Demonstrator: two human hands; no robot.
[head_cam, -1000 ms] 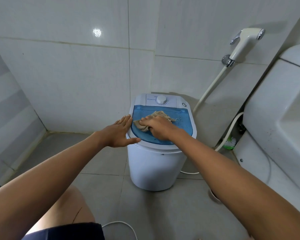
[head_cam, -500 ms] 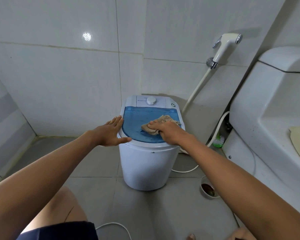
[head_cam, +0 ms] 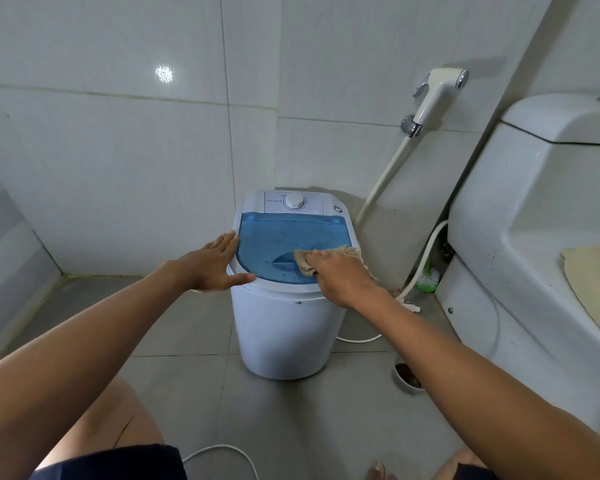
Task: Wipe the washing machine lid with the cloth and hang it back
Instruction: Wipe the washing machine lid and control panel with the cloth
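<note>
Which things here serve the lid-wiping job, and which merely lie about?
Job: translucent blue plastic lid; beige knitted cloth; right hand; left hand.
Lying about: white bidet sprayer; green-bristled brush; white ceramic toilet.

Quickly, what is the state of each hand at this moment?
Left hand: open, fingers straight, resting flat on the washing machine's left rim.
Right hand: pressing the beige cloth onto the blue lid; fingers curled over it.
</note>
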